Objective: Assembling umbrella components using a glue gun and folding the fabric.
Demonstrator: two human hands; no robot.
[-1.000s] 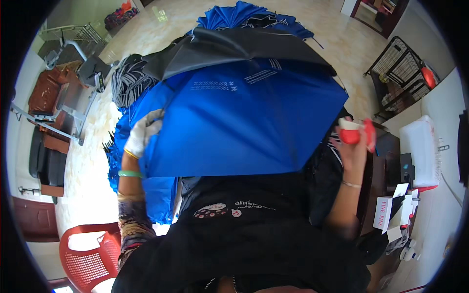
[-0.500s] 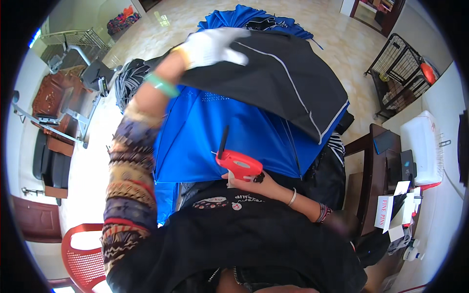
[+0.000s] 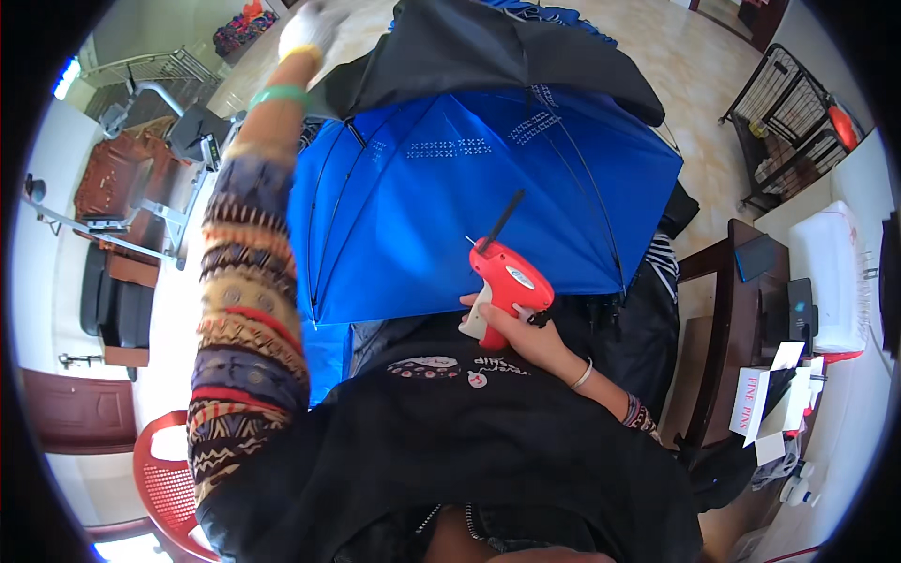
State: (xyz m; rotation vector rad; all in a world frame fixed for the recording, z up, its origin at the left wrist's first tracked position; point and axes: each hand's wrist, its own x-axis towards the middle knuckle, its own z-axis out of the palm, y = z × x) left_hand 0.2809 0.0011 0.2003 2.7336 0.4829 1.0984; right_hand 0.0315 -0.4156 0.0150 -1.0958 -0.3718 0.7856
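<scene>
My right hand (image 3: 530,338) is closed around the pale handle of a red and white tagging gun (image 3: 511,281), its thin needle and a black strip pointing up and away. Beneath the gun spreads an umbrella's blue canopy (image 3: 422,216), with dark ribs across it and rows of small white marks. Black fabric (image 3: 460,56) lies bunched over the canopy's far side. My left hand (image 3: 310,36), in a white glove, is stretched out at the far left, beyond the black fabric's left end. Its fingers are blurred and partly at the picture's edge, so their grip cannot be made out.
A dark wooden desk (image 3: 718,310) at the right bears an opened white box (image 3: 765,394) and a white package (image 3: 831,272). Behind it stands a black wire cage (image 3: 774,127). Exercise equipment (image 3: 178,141) and a red plastic chair (image 3: 174,479) are at the left.
My left hand has moved left and away from me. The black fabric has shifted farther back, showing more blue canopy. My right hand and the tagging gun have moved slightly right, the gun now more upright.
</scene>
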